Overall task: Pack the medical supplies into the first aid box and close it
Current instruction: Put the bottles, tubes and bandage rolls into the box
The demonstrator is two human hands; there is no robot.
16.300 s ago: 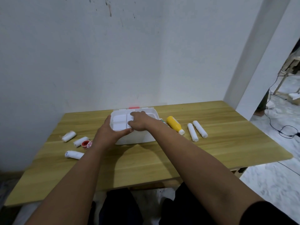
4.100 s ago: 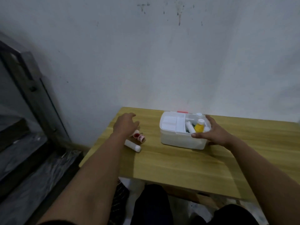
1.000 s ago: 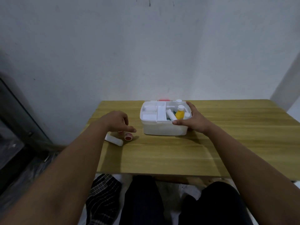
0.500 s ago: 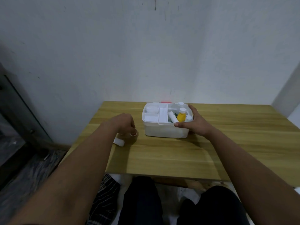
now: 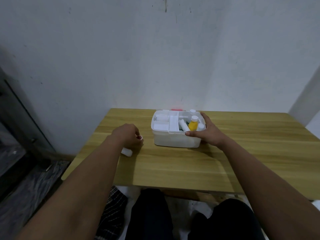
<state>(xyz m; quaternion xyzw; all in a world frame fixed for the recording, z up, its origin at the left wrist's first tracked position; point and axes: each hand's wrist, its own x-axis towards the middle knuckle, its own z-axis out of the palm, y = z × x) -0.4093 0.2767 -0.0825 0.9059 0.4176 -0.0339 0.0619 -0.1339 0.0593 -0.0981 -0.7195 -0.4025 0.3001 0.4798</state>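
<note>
First aid box [image 5: 174, 139] sits open at back-centre of wooden worktop [image 5: 190, 163], lid not on. Going L to R: white roll [image 5: 127, 151] lies on worktop beside L forearm; L hand [image 5: 127, 135] has its grip curled round a small red-and-white item [image 5: 139, 138]; box holds white rolls & yellow bottle [image 5: 193, 124]; R hand [image 5: 208, 134], fingers fairly straight, steadies box's R end. Tip: keep box braced w/ R hand, drop item into a free L compartment, then fetch roll.
</note>
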